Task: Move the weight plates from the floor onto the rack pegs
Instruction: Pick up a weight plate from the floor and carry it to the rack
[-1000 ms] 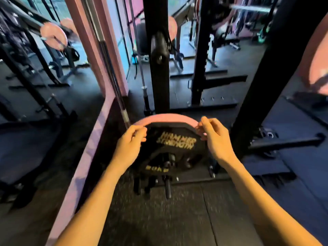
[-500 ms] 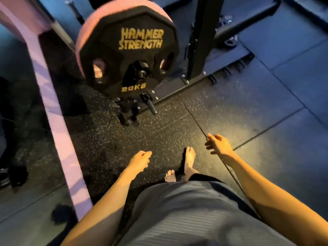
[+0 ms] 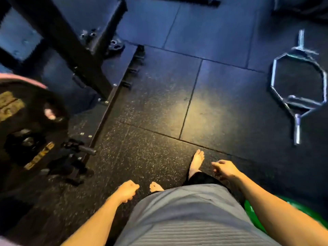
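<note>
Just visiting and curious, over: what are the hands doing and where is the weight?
Left hand and right hand empty, hanging loose. Black plate up on rack peg, far left. Hex bar lying on floor, right.

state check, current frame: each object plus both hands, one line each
black weight plate: upright at the rack, not held
pink plate: upright behind the black one
empty peg: bare, juts out beside the plates
hex bar: flat on the floor, unloaded
green object: blurred, mostly hidden
left hand: loosely curled, holds nothing
right hand: relaxed, holds nothing
</note>
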The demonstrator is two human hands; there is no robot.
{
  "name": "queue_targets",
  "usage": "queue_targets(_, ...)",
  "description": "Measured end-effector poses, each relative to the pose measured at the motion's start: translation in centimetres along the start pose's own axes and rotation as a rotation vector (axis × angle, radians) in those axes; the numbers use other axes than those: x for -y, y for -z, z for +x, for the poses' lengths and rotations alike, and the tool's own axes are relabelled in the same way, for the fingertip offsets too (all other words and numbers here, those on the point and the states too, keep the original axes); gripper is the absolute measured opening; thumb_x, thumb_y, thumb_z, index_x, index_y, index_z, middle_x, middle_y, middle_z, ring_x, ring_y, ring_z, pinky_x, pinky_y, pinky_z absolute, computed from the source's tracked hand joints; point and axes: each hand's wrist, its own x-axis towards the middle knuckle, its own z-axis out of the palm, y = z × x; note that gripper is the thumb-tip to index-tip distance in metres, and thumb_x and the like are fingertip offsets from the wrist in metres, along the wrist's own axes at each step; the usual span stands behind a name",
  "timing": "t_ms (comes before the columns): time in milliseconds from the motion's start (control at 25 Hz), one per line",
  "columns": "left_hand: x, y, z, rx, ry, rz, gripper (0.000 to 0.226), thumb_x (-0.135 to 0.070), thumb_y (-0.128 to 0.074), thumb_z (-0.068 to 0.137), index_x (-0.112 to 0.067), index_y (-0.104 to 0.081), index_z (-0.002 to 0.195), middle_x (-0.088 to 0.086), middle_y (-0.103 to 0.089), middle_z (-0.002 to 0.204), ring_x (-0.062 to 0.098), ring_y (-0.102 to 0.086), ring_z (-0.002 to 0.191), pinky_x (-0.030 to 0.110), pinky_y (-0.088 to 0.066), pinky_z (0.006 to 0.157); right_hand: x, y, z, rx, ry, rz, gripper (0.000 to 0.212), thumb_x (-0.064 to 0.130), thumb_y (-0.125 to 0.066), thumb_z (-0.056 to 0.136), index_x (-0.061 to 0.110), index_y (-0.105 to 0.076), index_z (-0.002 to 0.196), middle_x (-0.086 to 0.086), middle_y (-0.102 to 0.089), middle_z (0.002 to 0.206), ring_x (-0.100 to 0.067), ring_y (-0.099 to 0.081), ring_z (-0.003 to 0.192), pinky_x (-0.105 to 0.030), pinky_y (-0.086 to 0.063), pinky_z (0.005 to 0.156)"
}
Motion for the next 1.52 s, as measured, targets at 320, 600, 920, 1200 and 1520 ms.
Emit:
queue_targets(320, -24.4, 2.5, 4.8, -0.068, -0.141, 0.155, 0.036, -0.023, -0.047, 0.1, -0.016, -0.047, 0.065, 0.004, -0.05, 0.059, 0.018, -0.047, 0.051, 0.023, -0.03, 0.051, -2.6, 12.9, 6.9, -0.048, -0.12, 0.148, 0.027, 0.019, -0.06, 0.095, 0.01, -0.055, 0.069, -0.012, -0.061, 0.067, -0.017, -0.048, 0.05, -0.024, -0.033, 0.044)
queue_targets(600, -42.5, 1.5, 7.8, -0.085, -0.185, 0.12, 0.025, -0.024, -0.042, 0.102, -0.011, -0.056, 0.086, 0.007, -0.057, 0.092, 0.019, -0.051, 0.085, 0.032, -0.038, 0.076, 4.0, 24.8, 14.8, -0.006, -0.178, 0.154, 0.024, 0.026, -0.06, 0.094, 0.012, -0.06, 0.075, -0.007, -0.061, 0.069, -0.02, -0.051, 0.062, -0.023, -0.036, 0.049)
queue_targets(920, -63.6, 10.5, 16.2, 0.01, -0.159, 0.407, 0.024, -0.023, -0.043, 0.097, -0.015, -0.065, 0.093, 0.006, -0.065, 0.1, 0.02, -0.059, 0.088, 0.033, -0.045, 0.073, 23.7, 38.5, 28.7, -0.032, -0.131, 0.121, 0.026, 0.022, -0.059, 0.095, 0.012, -0.053, 0.072, -0.004, -0.052, 0.055, -0.019, -0.044, 0.05, -0.022, -0.035, 0.047)
queue_targets(1200, -83.5, 23.8, 22.8, -0.031, -0.269, 0.301, 0.016, -0.025, -0.049, 0.093, -0.02, -0.05, 0.078, 0.001, -0.054, 0.075, 0.016, -0.046, 0.069, 0.031, -0.04, 0.07, 45.1, 49.8, 39.5, -0.087, -0.012, 0.094, 0.026, 0.019, -0.06, 0.094, 0.011, -0.054, 0.069, -0.002, -0.051, 0.056, -0.017, -0.043, 0.049, -0.023, -0.034, 0.046)
queue_targets(1520, -100.4, 32.3, 30.2, -0.112, -0.082, -0.155, 0.021, -0.021, -0.045, 0.102, -0.017, -0.05, 0.082, 0.004, -0.049, 0.071, 0.013, -0.042, 0.053, 0.02, -0.027, 0.044, 68.0, 59.3, 54.6, 0.047, -0.02, -0.139, 0.026, 0.013, -0.056, 0.097, 0.011, -0.051, 0.072, -0.007, -0.051, 0.061, -0.015, -0.049, 0.046, -0.022, -0.036, 0.045)
